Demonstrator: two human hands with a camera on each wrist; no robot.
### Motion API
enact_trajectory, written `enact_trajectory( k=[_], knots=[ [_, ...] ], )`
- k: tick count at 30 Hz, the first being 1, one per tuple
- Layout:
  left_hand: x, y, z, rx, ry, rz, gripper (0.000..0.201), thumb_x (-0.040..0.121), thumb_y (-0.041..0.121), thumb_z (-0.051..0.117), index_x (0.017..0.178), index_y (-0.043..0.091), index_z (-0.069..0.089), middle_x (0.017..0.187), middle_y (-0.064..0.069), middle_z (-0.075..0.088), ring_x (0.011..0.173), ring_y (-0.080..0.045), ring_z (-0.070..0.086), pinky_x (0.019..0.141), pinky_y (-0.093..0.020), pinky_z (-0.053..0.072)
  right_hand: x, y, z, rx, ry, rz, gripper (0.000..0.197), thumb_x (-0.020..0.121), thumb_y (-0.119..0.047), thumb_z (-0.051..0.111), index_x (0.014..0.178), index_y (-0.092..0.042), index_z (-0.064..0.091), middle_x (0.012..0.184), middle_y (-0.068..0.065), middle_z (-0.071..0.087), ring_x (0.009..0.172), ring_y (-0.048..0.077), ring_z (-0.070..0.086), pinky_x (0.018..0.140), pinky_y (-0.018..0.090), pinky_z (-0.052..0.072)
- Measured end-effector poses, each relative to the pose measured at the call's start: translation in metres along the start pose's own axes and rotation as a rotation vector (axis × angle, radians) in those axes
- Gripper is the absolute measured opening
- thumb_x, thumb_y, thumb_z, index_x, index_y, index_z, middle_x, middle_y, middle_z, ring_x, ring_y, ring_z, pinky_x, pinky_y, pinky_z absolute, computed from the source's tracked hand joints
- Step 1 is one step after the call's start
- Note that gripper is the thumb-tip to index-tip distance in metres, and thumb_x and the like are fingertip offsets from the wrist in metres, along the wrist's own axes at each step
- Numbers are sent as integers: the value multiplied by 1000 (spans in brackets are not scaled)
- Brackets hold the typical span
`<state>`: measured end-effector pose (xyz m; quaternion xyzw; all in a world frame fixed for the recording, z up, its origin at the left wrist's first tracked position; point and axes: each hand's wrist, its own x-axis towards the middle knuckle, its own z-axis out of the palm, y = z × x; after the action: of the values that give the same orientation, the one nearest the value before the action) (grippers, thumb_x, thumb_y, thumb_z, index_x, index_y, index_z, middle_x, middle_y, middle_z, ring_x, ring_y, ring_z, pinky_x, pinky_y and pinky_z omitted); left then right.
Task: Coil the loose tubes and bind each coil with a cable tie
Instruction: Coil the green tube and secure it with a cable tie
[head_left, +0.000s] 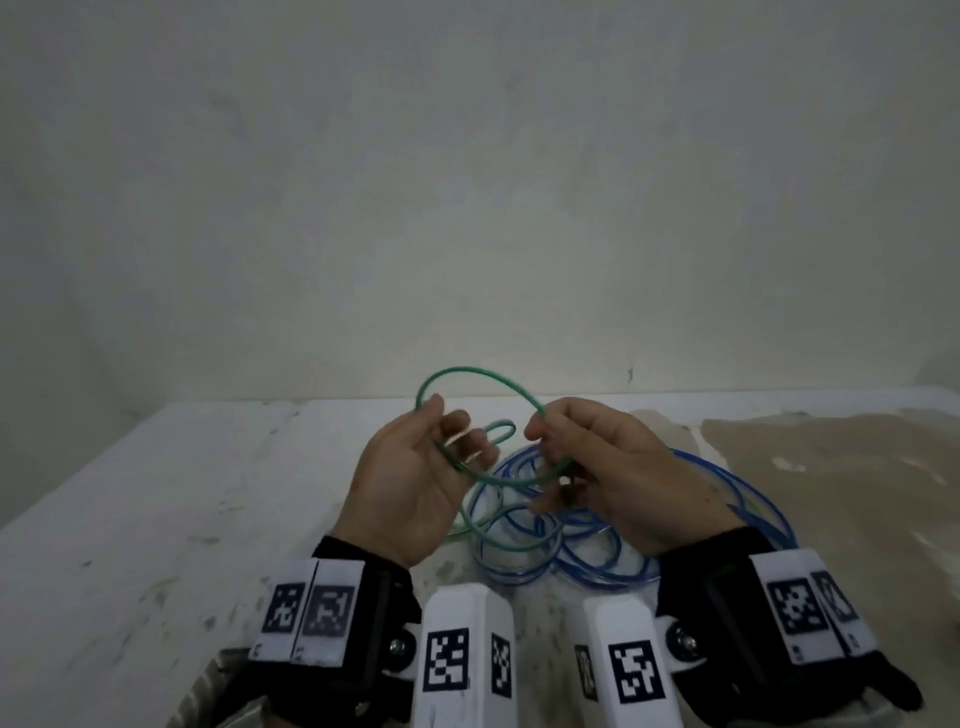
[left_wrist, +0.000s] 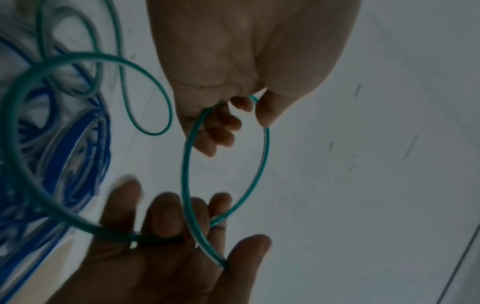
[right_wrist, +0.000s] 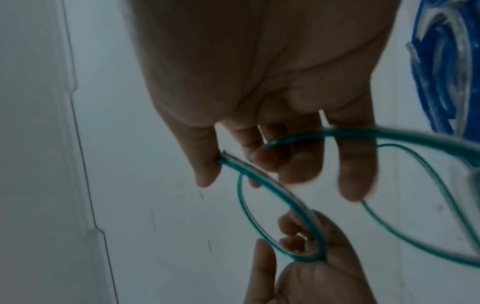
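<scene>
- Hands up off the table now, both busy on the green tube, one loop of it standing between them above the pile.
- Left hand, palm up, fingers loosely curled with the tube running across them and the thumb over it; from the left wrist view the cut end of the tube sits tucked at the base of that thumb.
- Right hand pinching the far side of the loop between thumb and curled fingers, a firm little nip from what I can see.
- Rest of the green tube trails down onto the table and lies tangled over the blue tube, which sits in loose rings just behind the right hand, touching the table.
- Best move here, I'd say: keep that left thumb down on the end so the first turn cannot spring open, and let the right hand feed the next turn to the same size.
- Watch the tail, because it crosses the blue rings and looks likely to snag or drag them along; lift it clear as it comes.
- No cable tie in sight in any view, so binding looks some way off.
</scene>
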<state>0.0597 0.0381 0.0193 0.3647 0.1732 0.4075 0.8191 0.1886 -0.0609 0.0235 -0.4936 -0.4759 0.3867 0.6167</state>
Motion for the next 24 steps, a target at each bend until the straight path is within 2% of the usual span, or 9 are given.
enact_trajectory(
  k=[3,5,9,11,13,17,20,22,24],
  knots=[
    [-19,-10,-4,130,-93,-127,12,83,17,54,83,9,45,77,-9,59,72,-26,64,58,-38,57,-7,8,-1,-17,136,-39,26,70,-39,60,69,-15,52,55,2,39,42,13,39,45,28,40],
    [-31,-19,-5,177,-116,-180,11,84,9,55,86,9,44,84,-12,60,78,-32,64,58,-40,56,-15,12,-2,-19,198,-19,32,71,-41,58,70,-12,47,56,3,37,42,14,34,42,25,37],
    [-42,-34,-2,56,-82,-179,14,91,2,46,104,-3,49,93,-21,64,75,-29,70,60,-36,58,-34,19,3,196,137,67,35,72,-42,53,77,-7,60,64,4,56,49,14,46,44,25,42],
    [-49,-40,-1,-17,-20,-197,19,94,6,42,92,-8,55,84,-19,65,75,-28,69,64,-36,59,-43,24,6,248,91,84,34,73,-36,53,83,-5,62,67,3,62,54,12,52,48,23,45],
    [-58,-44,-2,-48,25,-212,27,95,10,42,78,-3,58,76,-14,64,75,-30,67,66,-37,60,-50,31,7,218,94,52,24,74,-23,57,87,-3,61,69,2,65,58,12,54,51,22,47],
    [-80,-50,-14,252,10,-240,10,90,14,52,80,14,52,80,-5,63,84,-26,63,74,-39,54,-58,41,5,152,229,8,3,86,-10,55,84,-10,57,66,0,63,65,16,60,54,24,48],
    [-88,-52,-22,454,-39,-251,12,88,13,54,79,11,62,80,-2,68,84,-20,62,73,-32,52,-59,42,5,236,310,2,5,86,-7,54,84,-11,57,62,1,63,57,17,63,51,24,49],
    [-91,-50,-22,544,-59,-225,9,87,12,55,88,10,64,85,-3,69,82,-16,63,72,-29,52,-60,42,8,244,336,-16,6,84,-4,56,82,-9,57,58,2,62,46,14,54,47,21,47],
    [-87,-47,-19,623,-36,-101,20,86,13,59,106,17,59,93,-4,67,82,-13,63,73,-30,52,-61,41,9,180,329,-23,6,83,-2,58,82,-8,58,55,2,62,40,13,46,43,21,43]
  ],
)
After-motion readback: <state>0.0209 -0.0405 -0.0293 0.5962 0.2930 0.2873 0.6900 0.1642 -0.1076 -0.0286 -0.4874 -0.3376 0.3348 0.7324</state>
